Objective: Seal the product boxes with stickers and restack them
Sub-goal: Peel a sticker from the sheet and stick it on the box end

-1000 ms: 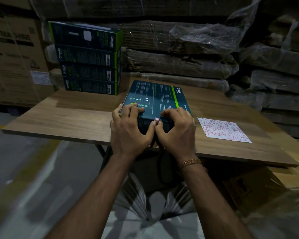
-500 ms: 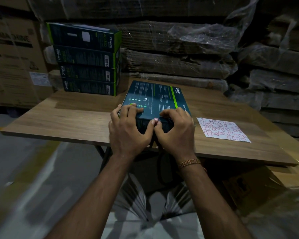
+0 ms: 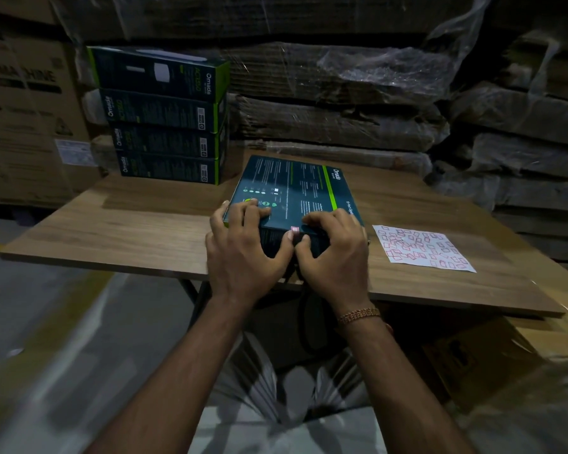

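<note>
Product box (image 3: 295,194), dark teal with a green stripe and small white print, is laid flat on the wooden bench (image 3: 138,224), its near end at the bench's front edge. It is grasped at that near end by both hands. The left hand (image 3: 243,247) is curled over the near left corner, its fingers resting on the top face and its thumb pressed against the near end face. The right hand (image 3: 335,253) is curled over the near right part in the same way, fingers bent on the top face and thumb on the end face. Both thumbs are brought close together just under a small pink sticker (image 3: 295,230), which is set on the top edge of the near end; whether it is fully pressed down cannot be told. A beaded bracelet (image 3: 358,315) is worn on the right wrist. To the right of the box, apart from it, a white sticker sheet (image 3: 423,249) covered with small pink labels is laid flat on the bench. At the far left of the bench a stack of boxes (image 3: 164,122) of the same kind is seen, four high, well apart from the held box. Behind the bench, plastic-wrapped flat cardboard (image 3: 341,93) is piled, and a large brown carton (image 3: 20,109) stands at the left.
</note>
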Demonstrator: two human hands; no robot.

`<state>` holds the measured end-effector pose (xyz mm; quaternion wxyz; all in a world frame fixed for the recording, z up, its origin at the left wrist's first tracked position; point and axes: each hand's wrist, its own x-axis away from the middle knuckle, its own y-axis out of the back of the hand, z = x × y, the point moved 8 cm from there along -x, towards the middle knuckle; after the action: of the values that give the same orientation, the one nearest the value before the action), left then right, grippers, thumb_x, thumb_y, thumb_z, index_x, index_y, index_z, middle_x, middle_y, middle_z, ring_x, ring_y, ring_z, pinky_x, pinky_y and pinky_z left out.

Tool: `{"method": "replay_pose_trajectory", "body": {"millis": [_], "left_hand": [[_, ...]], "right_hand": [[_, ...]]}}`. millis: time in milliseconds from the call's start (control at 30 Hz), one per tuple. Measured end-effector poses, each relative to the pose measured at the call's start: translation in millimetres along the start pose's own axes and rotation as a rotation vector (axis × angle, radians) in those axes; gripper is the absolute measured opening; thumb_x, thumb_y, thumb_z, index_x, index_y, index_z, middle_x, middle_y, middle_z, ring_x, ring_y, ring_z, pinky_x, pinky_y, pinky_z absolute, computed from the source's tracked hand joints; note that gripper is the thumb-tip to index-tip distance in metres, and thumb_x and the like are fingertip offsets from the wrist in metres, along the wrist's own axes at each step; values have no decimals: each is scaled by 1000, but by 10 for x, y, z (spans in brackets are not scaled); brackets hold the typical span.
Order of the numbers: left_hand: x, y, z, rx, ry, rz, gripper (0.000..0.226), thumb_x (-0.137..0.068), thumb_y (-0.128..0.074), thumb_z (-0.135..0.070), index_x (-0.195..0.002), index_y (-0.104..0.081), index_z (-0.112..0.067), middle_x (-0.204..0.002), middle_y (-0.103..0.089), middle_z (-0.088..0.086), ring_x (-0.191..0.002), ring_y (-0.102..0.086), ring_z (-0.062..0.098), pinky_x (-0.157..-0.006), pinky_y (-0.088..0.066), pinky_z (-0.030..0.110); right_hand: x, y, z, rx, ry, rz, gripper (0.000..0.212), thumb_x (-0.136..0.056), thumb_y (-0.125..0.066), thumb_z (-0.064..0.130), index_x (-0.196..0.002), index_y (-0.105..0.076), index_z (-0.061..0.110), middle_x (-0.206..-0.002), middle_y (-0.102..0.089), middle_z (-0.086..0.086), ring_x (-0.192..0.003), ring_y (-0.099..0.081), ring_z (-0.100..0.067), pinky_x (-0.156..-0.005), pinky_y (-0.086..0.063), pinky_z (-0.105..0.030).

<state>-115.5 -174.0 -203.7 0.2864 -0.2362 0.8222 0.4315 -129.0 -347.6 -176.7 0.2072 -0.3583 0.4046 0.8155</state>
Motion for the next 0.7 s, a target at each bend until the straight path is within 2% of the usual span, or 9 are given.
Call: {"method": "replay_pose_trajectory", "body": {"millis": [67, 133, 200, 300, 433, 533, 700], "left_hand": [[-4, 2, -3, -3, -18, 1, 56, -92, -55, -64, -130, -60, -23, -141, -56, -2, -149, -37, 33, -109, -44, 61], [-5, 25, -24, -28, -67, -29, 54, -93, -56, -58, -133, -61, -22, -143, -56, 0, -154, -31, 33, -122, -26, 64], [-2, 49, -42, 35, -129, -52, 56, -95, -61, -51, -140, -57, -19, -145, -57, 1, -157, -29, 31, -126, -18, 66], [17, 54, -63, 186, -228, -39, 62, -93, -72, -34, -148, -48, -18, -147, -55, 1, -152, -41, 30, -121, -27, 71], [72, 28, -120, 121, -325, -45, 54, -90, -75, -22, -140, -56, -21, -140, -63, -2, -147, -49, 28, -126, -13, 73], [94, 23, -177, 52, -371, -49, 47, -88, -71, -25, -134, -60, -24, -136, -65, -2, -140, -55, 28, -124, -17, 70], [70, 17, -166, 33, -349, -28, 39, -91, -70, -31, -130, -66, -27, -132, -63, -5, -135, -57, 25, -121, -24, 67]], "right_hand": [[22, 5, -5, -9, 17, 17, 34, -82, -70, 22, -116, -71, 22, -105, -63, 5, -99, -60, -20, -93, -49, -47], [46, 19, -5, -27, 44, 34, 41, -83, -69, 17, -123, -67, 22, -107, -63, 4, -101, -60, -21, -93, -47, -46], [56, 11, -14, -16, 75, 67, 42, -86, -68, 13, -127, -64, 24, -108, -61, 3, -101, -57, -22, -92, -46, -47], [56, -22, -33, 33, 110, 114, 40, -92, -63, 11, -128, -65, 27, -107, -53, 1, -100, -52, -23, -93, -44, -49], [49, -30, -10, 68, 126, 133, 36, -92, -61, 11, -121, -69, 30, -107, -48, 2, -101, -51, -23, -93, -42, -48], [31, -34, 21, 101, 97, 144, 37, -87, -62, 10, -119, -67, 28, -106, -47, 2, -101, -50, -25, -93, -42, -48], [23, -38, 42, 116, 57, 164, 36, -85, -61, 11, -118, -66, 26, -107, -49, 0, -102, -49, -24, -94, -41, -49]]}}
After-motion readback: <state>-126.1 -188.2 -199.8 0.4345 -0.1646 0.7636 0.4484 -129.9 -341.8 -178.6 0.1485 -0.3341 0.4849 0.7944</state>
